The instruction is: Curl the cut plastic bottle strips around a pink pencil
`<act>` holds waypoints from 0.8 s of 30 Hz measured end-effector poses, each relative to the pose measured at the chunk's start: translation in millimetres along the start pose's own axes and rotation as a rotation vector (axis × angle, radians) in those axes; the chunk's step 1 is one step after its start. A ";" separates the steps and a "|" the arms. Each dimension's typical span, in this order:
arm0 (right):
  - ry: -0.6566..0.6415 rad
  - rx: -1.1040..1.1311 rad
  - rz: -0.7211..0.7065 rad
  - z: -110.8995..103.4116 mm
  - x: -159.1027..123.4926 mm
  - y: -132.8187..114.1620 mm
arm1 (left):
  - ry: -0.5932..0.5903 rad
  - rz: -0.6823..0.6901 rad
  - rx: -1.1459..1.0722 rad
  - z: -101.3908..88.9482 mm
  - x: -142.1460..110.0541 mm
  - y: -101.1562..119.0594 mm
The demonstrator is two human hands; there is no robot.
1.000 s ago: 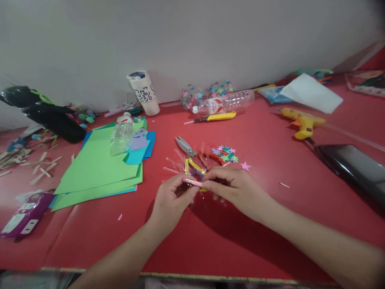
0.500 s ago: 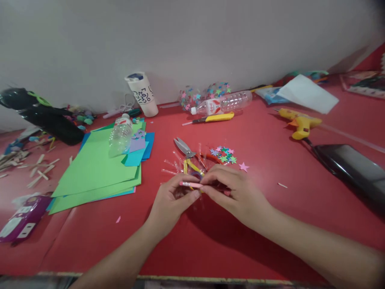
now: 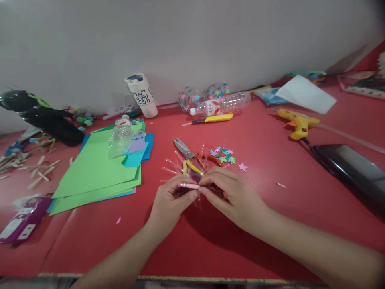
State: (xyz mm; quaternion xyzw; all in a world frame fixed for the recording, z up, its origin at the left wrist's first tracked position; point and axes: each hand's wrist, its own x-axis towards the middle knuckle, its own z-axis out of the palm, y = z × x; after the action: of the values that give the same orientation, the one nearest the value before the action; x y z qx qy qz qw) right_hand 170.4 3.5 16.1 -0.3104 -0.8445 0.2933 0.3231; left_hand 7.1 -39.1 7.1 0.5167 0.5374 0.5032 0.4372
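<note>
A short pink pencil (image 3: 189, 186) with a metal band and an eraser end lies level between my hands. My left hand (image 3: 169, 202) grips it with thumb and fingers. My right hand (image 3: 233, 194) is closed in a pinch at the pencil's right end; whether it also holds something small there I cannot tell. Just beyond my fingers lie scissors (image 3: 184, 149) with yellow and orange handles, partly hidden. Clear plastic strips (image 3: 172, 164) fan out around the scissors. Colourful foam stars (image 3: 223, 155) are heaped beside my right hand, with one pink star (image 3: 243, 167) apart.
Green and blue sheets (image 3: 96, 164) lie left, under a cut bottle piece (image 3: 120, 136). Behind are a yellow cutter (image 3: 219, 117), a plastic bottle (image 3: 228, 103) and a white tumbler (image 3: 142, 96). A glue gun (image 3: 297, 122) and black case (image 3: 349, 164) are right; a purple power strip (image 3: 25, 220) is left.
Both hands stay pinched at the pencil with only slight finger movement. The pencil has shifted slightly left in view. Nothing has been picked up or let go.
</note>
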 end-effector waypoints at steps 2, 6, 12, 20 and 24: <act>-0.003 0.038 0.048 -0.5 1.8 -1.4 | 0.018 -0.012 -0.028 1.0 0.2 -0.4; -0.020 0.088 0.150 -1.6 4.8 -2.5 | 0.018 -0.061 -0.074 1.4 1.0 -0.6; -0.021 0.146 0.225 -1.1 4.8 -2.3 | 0.017 -0.012 0.051 1.0 -1.2 -0.3; -0.082 0.377 0.404 0.8 5.0 0.8 | 0.026 -0.069 0.045 1.7 -0.9 -3.7; -0.093 0.464 0.443 1.0 4.8 -0.5 | 0.054 -0.023 0.085 2.0 -0.7 -2.7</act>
State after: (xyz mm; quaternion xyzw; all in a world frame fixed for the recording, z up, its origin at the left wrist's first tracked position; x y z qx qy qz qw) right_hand 166.7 6.3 17.6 -0.3913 -0.6808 0.5550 0.2746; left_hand 8.8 -39.5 4.2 0.5150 0.5756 0.4886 0.4059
